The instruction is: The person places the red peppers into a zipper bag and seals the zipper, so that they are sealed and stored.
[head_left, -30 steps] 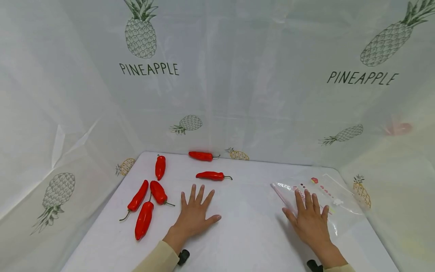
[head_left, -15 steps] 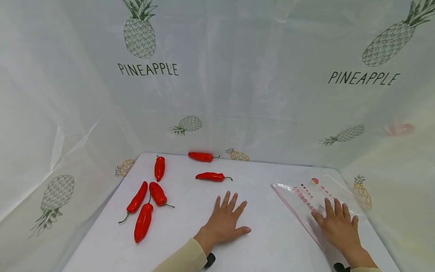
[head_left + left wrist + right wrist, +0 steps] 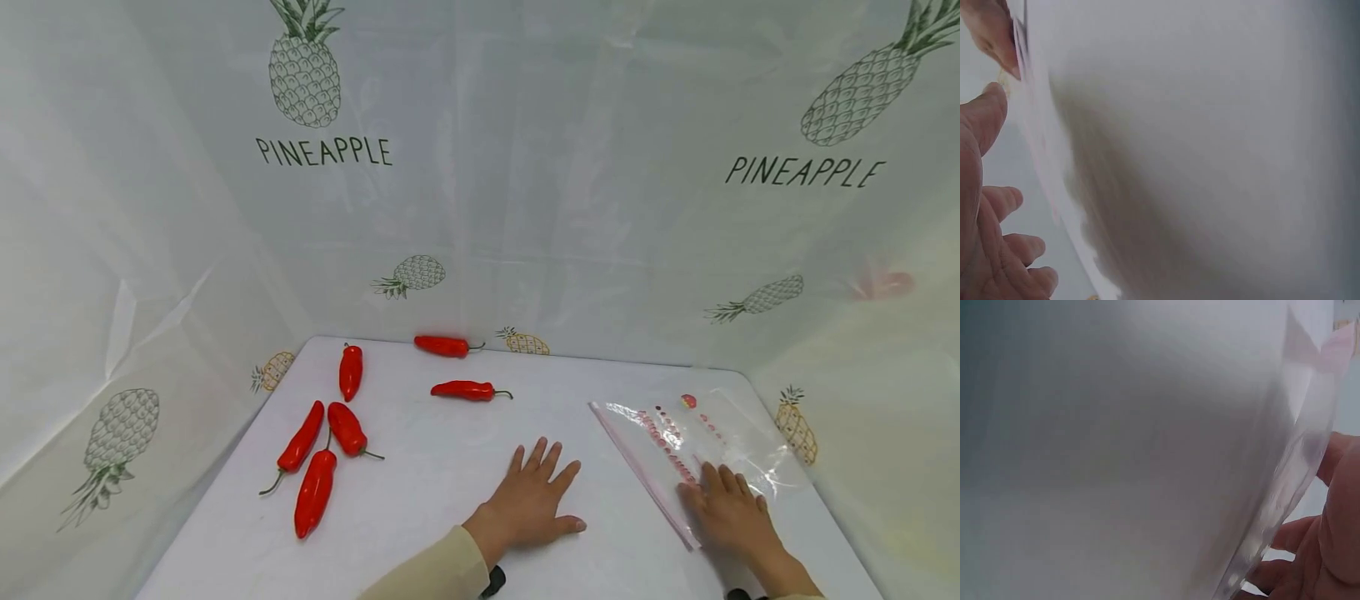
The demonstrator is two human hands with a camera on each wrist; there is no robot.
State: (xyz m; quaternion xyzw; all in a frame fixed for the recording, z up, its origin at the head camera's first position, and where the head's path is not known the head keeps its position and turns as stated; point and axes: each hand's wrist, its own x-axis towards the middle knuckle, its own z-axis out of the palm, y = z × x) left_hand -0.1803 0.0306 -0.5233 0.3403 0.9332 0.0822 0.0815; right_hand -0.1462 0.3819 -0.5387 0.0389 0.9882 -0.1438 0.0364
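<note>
A clear plastic bag (image 3: 738, 437) with a pink edge strip and small red prints lies flat on the right of the white table (image 3: 420, 533). My right hand (image 3: 731, 512) rests on the bag's near part, fingers extended over the film; the right wrist view shows the film's edge (image 3: 1291, 469) close beside the fingers. My left hand (image 3: 528, 504) is left of the bag with fingers spread, holding nothing. In the left wrist view a shadow falls on the surface beside this hand (image 3: 991, 244). Several red chili peppers (image 3: 315, 492) lie at the left and back.
Two of the peppers lie near the back edge, one chili pepper (image 3: 442, 346) against the curtain and another pepper (image 3: 463, 390) before it. A white curtain (image 3: 510, 167) with pineapple prints encloses the table at the back and sides.
My left hand has moved right, away from the peppers toward the bag. My right hand has moved right and nearer along the bag, and the bag has shifted slightly left. The peppers stay put.
</note>
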